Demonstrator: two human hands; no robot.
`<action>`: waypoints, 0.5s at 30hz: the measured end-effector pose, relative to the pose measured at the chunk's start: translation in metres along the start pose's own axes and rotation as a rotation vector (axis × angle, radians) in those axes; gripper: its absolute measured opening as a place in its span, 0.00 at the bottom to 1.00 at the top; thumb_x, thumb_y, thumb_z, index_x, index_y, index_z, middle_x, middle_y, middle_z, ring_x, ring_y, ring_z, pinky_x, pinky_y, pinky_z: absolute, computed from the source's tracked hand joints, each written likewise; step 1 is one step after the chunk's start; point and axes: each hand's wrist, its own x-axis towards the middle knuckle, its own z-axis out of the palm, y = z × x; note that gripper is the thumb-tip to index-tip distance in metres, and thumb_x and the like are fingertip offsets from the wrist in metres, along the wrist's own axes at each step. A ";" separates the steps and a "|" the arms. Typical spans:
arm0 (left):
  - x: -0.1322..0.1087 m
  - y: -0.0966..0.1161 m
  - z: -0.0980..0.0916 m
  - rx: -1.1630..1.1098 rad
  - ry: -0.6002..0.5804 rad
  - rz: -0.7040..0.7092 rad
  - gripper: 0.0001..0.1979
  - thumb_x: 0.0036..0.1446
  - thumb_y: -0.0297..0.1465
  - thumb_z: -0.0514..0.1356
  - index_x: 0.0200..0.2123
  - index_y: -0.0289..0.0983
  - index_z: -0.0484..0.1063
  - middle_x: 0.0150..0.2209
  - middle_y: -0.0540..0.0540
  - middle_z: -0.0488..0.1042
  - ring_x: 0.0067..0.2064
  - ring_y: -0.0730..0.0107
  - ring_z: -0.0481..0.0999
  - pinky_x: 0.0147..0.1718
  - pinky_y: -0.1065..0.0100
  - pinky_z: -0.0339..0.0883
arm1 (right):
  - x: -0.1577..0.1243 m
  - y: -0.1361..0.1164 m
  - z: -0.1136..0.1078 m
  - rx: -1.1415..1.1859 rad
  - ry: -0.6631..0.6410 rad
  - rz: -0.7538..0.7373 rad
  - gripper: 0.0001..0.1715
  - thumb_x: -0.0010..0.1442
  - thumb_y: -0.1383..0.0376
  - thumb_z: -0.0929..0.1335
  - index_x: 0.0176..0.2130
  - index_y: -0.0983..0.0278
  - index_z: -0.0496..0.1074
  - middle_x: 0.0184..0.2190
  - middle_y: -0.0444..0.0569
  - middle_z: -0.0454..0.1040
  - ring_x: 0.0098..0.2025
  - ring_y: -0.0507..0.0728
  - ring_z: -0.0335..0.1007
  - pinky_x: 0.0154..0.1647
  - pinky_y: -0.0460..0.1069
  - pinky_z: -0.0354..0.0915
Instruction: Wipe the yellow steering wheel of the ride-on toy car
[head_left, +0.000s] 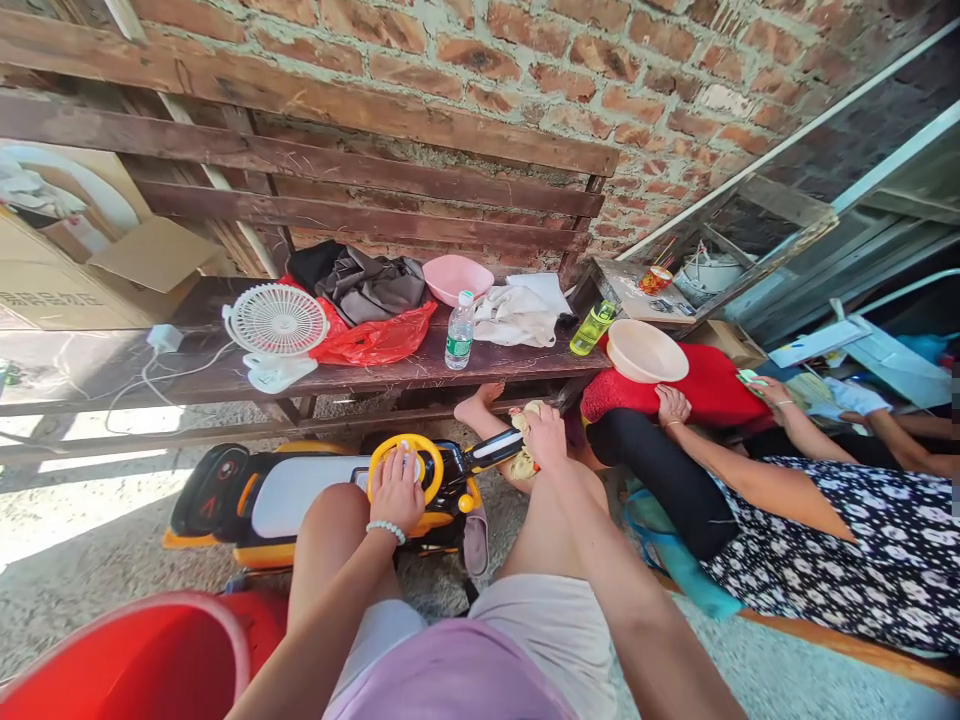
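Observation:
My left hand [397, 488], with a beaded bracelet at the wrist, rests with its fingers laid flat across the yellow steering wheel [437, 470] of a ride-on toy car [307, 497]. The car has a white seat and black and yellow parts, and stands in front of my knees. My right hand [545, 437] is closed on a pale yellow, soft-looking object [524, 466] with bits of red, at the end of the car's black and white bar [491, 451]. My fingers partly hide that object, and its kind is unclear.
A wooden bench [360, 378] bears a white fan [277, 320], a red bag [375, 335], a pink basin [459, 279], a water bottle [460, 335] and a green bottle [592, 328]. A red bucket [150, 660] stands at left. Another person [832, 520] sits at right beside a cream basin [647, 351].

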 end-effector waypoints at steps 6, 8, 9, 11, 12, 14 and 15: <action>0.001 0.000 -0.003 -0.005 0.001 0.001 0.33 0.63 0.30 0.56 0.71 0.30 0.67 0.75 0.32 0.60 0.76 0.44 0.59 0.74 0.43 0.49 | -0.043 -0.085 0.026 0.198 -0.016 -0.151 0.13 0.67 0.66 0.68 0.46 0.62 0.82 0.53 0.58 0.75 0.54 0.66 0.64 0.61 0.58 0.59; 0.001 0.000 -0.004 0.002 0.001 0.007 0.33 0.63 0.30 0.55 0.71 0.30 0.68 0.75 0.33 0.60 0.76 0.44 0.60 0.74 0.44 0.49 | -0.053 -0.099 0.028 0.283 -0.021 -0.206 0.14 0.65 0.66 0.69 0.48 0.60 0.82 0.53 0.56 0.76 0.54 0.65 0.65 0.61 0.57 0.61; 0.001 0.000 -0.004 0.007 0.000 0.009 0.33 0.63 0.30 0.55 0.71 0.30 0.68 0.76 0.33 0.60 0.76 0.44 0.60 0.74 0.43 0.49 | -0.054 -0.098 0.027 0.323 -0.027 -0.211 0.15 0.65 0.66 0.69 0.49 0.60 0.82 0.52 0.55 0.76 0.54 0.65 0.66 0.61 0.56 0.62; 0.001 -0.001 -0.004 0.010 -0.005 0.010 0.33 0.63 0.30 0.54 0.71 0.29 0.68 0.76 0.33 0.59 0.75 0.43 0.60 0.74 0.43 0.50 | -0.051 -0.084 0.019 0.383 -0.016 -0.192 0.17 0.65 0.66 0.68 0.50 0.58 0.82 0.49 0.54 0.76 0.53 0.64 0.66 0.59 0.55 0.64; 0.001 -0.001 -0.004 0.007 -0.006 0.009 0.33 0.63 0.30 0.54 0.71 0.29 0.67 0.76 0.33 0.59 0.75 0.43 0.60 0.74 0.43 0.50 | -0.046 -0.071 0.013 0.392 0.014 -0.165 0.19 0.65 0.65 0.67 0.51 0.58 0.82 0.49 0.54 0.76 0.53 0.65 0.66 0.58 0.55 0.64; 0.001 -0.001 -0.002 -0.007 -0.003 0.009 0.34 0.63 0.31 0.54 0.71 0.29 0.67 0.76 0.33 0.59 0.75 0.43 0.60 0.74 0.42 0.50 | -0.034 -0.042 0.001 0.361 0.118 -0.067 0.22 0.66 0.64 0.66 0.56 0.58 0.81 0.51 0.56 0.75 0.55 0.66 0.65 0.60 0.57 0.63; 0.001 -0.002 -0.002 -0.012 0.002 0.009 0.34 0.63 0.31 0.54 0.72 0.29 0.66 0.75 0.32 0.60 0.75 0.43 0.60 0.74 0.42 0.50 | -0.028 -0.027 -0.002 0.323 0.167 0.005 0.23 0.67 0.63 0.66 0.58 0.60 0.80 0.53 0.57 0.74 0.56 0.67 0.65 0.60 0.57 0.63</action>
